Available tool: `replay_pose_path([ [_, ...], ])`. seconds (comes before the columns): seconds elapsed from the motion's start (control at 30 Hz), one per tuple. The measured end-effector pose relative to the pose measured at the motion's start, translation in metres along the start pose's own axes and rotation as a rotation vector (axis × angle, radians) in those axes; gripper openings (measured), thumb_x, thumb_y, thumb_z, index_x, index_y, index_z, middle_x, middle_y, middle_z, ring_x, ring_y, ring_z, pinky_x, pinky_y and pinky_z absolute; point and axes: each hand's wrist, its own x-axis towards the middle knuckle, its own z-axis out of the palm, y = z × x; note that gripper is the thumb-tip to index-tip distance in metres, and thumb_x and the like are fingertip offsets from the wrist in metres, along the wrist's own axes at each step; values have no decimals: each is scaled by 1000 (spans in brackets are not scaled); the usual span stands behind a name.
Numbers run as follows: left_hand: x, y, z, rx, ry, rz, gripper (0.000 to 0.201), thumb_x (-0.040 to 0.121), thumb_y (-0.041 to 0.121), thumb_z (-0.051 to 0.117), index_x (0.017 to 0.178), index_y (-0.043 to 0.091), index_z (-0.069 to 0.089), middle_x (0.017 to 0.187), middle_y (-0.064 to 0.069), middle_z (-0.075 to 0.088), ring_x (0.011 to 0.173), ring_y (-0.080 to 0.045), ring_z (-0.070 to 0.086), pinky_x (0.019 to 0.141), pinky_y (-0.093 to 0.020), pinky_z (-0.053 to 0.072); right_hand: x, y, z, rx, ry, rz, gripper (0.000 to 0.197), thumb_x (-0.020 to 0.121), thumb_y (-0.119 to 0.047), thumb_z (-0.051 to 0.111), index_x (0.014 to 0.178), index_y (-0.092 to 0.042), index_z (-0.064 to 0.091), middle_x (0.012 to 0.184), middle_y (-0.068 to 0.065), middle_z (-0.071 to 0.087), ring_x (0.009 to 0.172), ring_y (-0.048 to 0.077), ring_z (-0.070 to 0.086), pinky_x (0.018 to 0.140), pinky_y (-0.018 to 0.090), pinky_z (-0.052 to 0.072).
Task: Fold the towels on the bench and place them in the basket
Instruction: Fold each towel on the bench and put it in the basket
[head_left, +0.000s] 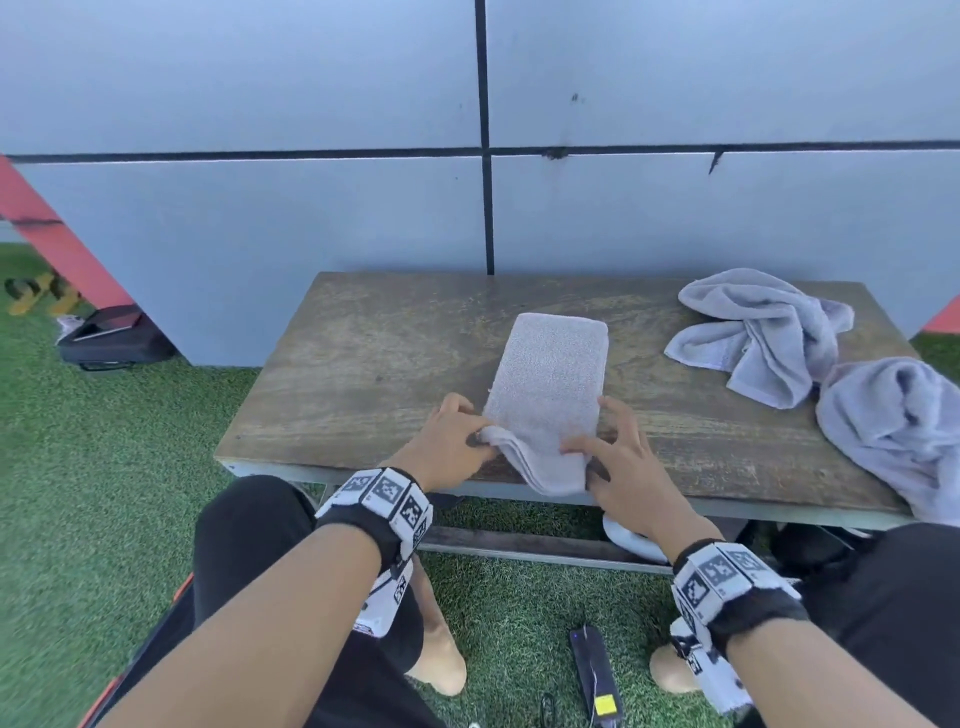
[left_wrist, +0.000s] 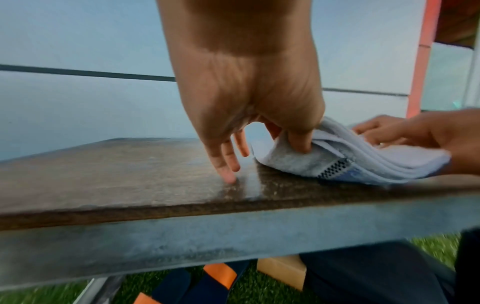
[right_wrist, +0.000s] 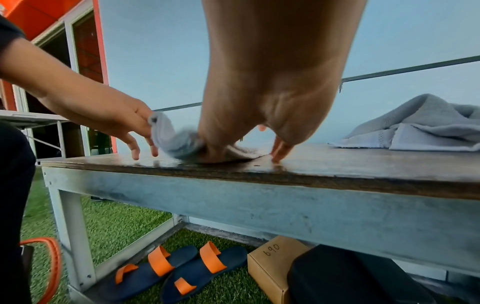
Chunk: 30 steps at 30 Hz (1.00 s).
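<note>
A pale grey towel (head_left: 550, 384), folded into a long narrow strip, lies across the middle of the wooden bench (head_left: 363, 374), its near end drooping over the front edge. My left hand (head_left: 467, 431) pinches the near left corner; in the left wrist view its thumb (left_wrist: 298, 144) digs into the layered edge (left_wrist: 363, 162) while the other fingers touch the wood. My right hand (head_left: 592, 447) pinches the near right corner, and its remaining fingers (right_wrist: 280, 152) are spread on the bench. Two crumpled grey towels (head_left: 763, 332) (head_left: 904, 431) lie at the right end.
A grey panelled wall stands right behind the bench. Under the bench are blue-and-orange sandals (right_wrist: 182, 265), a cardboard box (right_wrist: 275, 257) and a black bag (right_wrist: 350, 277). An orange rim (right_wrist: 54, 267) shows by my left leg. A dark device (head_left: 597, 675) lies on the grass.
</note>
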Motion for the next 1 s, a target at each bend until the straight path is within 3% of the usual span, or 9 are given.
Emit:
replay_pose_path([
  [0.07,0,5,-8,-180,102,31,24,96,38,62,102,19,74,121,3,50,110,-16,50,98,-35,43,1,-2,1,119,67,-78,19,91,-17,69,107,-26,69,154,-2,24,143,27,30,106,52,43],
  [0.13,-2,12,-15,-409,217,49,36,98,40,58,90,8,70,90,1,56,75,-15,53,72,-28,44,0,-13,-9,305,112,-42,15,98,-30,60,107,-25,71,140,-8,47,130,13,45,103,38,42],
  [0.2,-5,15,-16,-519,263,25,58,99,51,50,80,-4,53,69,-6,42,57,-18,37,57,-29,30,-1,-26,-20,567,121,44,19,101,-38,53,108,-32,70,98,-20,66,86,2,59,75,20,44],
  [0.3,-6,13,-4,-497,239,-49,70,96,65,40,85,-3,50,69,-8,42,60,-17,39,60,-32,27,6,-26,-20,566,98,81,25,102,-40,51,86,-24,63,61,-9,49,53,8,40,52,22,29],
  [0.4,-3,7,9,-521,224,-155,62,97,62,41,90,2,56,72,-15,52,63,-19,50,58,-30,34,19,-19,-12,435,-2,140,28,102,-39,50,82,-22,59,67,-7,57,54,8,47,52,21,33],
  [0.5,1,4,16,-543,251,-205,32,98,41,56,79,16,47,71,-2,48,59,-14,44,53,-23,33,33,-19,-8,326,-23,160,37,102,-41,49,76,-15,53,64,-4,51,54,11,43,53,24,31],
  [0.63,14,5,16,-496,388,-214,29,100,39,52,86,17,38,73,4,37,56,-10,32,48,-17,29,60,-28,-9,319,73,186,42,101,-39,51,80,-2,50,66,1,47,57,15,41,53,28,31],
  [0.87,47,-11,22,-281,411,-362,31,104,41,41,94,12,44,80,-3,56,69,-21,52,57,-35,37,98,-18,11,265,24,441,44,102,-42,45,68,-14,40,69,3,49,59,18,46,51,30,33],
  [1.0,60,-14,25,-131,418,-394,34,105,44,34,88,15,41,79,-7,55,72,-29,54,59,-37,35,100,-18,18,158,38,458,41,104,-43,36,74,-16,45,76,6,54,75,28,55,68,37,42],
])
